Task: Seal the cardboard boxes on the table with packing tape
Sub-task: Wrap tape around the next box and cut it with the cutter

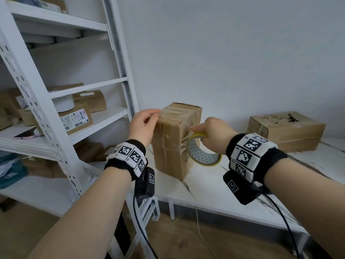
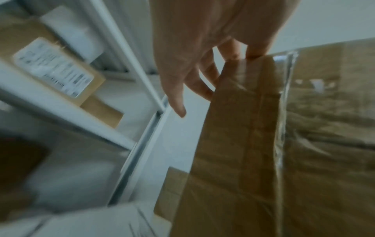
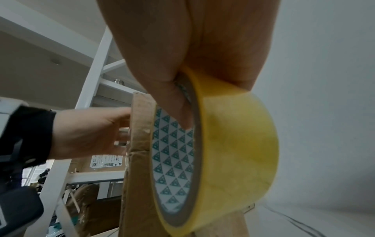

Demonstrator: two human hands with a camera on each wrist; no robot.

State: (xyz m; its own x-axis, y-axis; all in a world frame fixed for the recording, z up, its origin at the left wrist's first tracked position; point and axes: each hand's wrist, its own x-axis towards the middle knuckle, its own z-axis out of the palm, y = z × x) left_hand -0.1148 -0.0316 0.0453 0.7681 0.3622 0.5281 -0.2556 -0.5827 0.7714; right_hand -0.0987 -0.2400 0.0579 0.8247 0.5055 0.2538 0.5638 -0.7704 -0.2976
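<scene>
A tall cardboard box (image 1: 173, 144) stands on the white table (image 1: 211, 189), with clear tape wrinkled over its top and sides. My left hand (image 1: 152, 117) is at the box's upper left edge, its fingertips (image 2: 254, 52) pressing the tape end against the box (image 2: 243, 144). My right hand (image 1: 211, 130) grips a yellow roll of packing tape (image 1: 204, 156) just right of the box, fingers through its core. A short strip of tape (image 1: 187, 136) runs from the roll to the box's right side. The right wrist view shows the roll (image 3: 233, 144) close beside the box edge (image 3: 140, 144).
A second, flatter cardboard box (image 1: 285, 129) lies at the table's back right near the wall. A white metal shelf unit (image 1: 61, 113) with labelled parcels and a phone (image 1: 25, 135) stands close on the left. Cables hang from both wrists.
</scene>
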